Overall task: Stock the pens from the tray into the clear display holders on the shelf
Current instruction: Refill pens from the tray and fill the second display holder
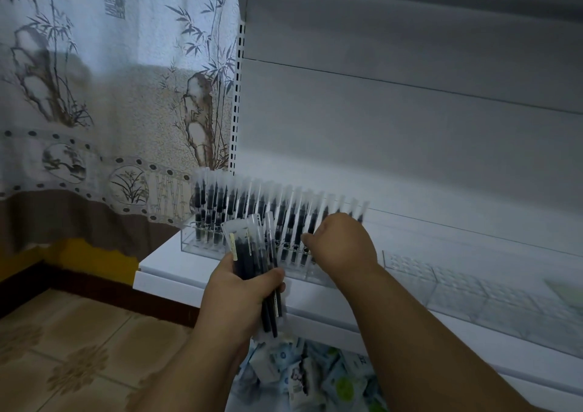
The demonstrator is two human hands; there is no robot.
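Note:
My left hand [239, 298] grips a bundle of black pens in clear sleeves [252, 254], held upright in front of the white shelf [164, 266]. Behind it a clear display holder [202, 244] stands on the shelf, filled with rows of upright black pens [252, 203]. My right hand [340, 247] is curled over the holder's right part, fingers down among the pens; what it pinches is hidden. The tray is not in view.
A second clear holder [441, 285], without pens, runs along the shelf edge to the right. Below the shelf lie several small white and green packets [315, 377]. A bamboo-print curtain [94, 96] hangs at left above a tiled floor [79, 348].

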